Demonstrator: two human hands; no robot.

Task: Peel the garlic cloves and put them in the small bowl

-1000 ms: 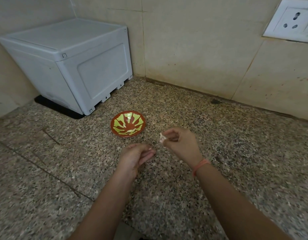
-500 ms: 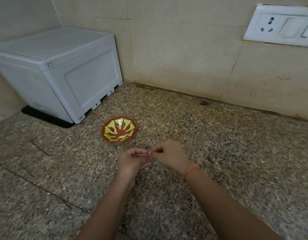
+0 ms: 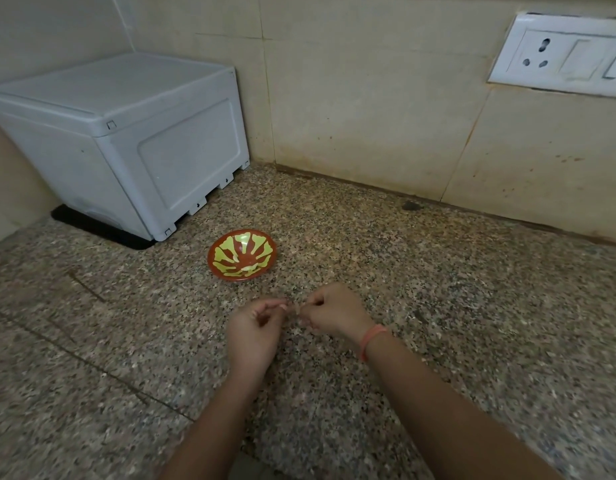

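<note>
A small red bowl (image 3: 242, 255) with a yellow-green leaf pattern sits on the speckled granite counter (image 3: 438, 289). Just in front of it, above the counter, my left hand (image 3: 256, 329) and my right hand (image 3: 334, 311) meet fingertip to fingertip. Both pinch a small pale garlic clove (image 3: 295, 309), which is almost fully hidden between the fingers. A pale piece lies in the bottom of the bowl; I cannot tell what it is. My right wrist wears an orange band.
A white plastic box (image 3: 126, 140) stands on a black mat at the back left corner. Beige tiled walls run behind the counter, with a white socket plate (image 3: 563, 55) at upper right. A dark spot (image 3: 408, 205) marks the counter near the wall.
My hands were apart, the right one holding the clove alone; they have come together and now both pinch it. The camera has shifted right and down a little.
</note>
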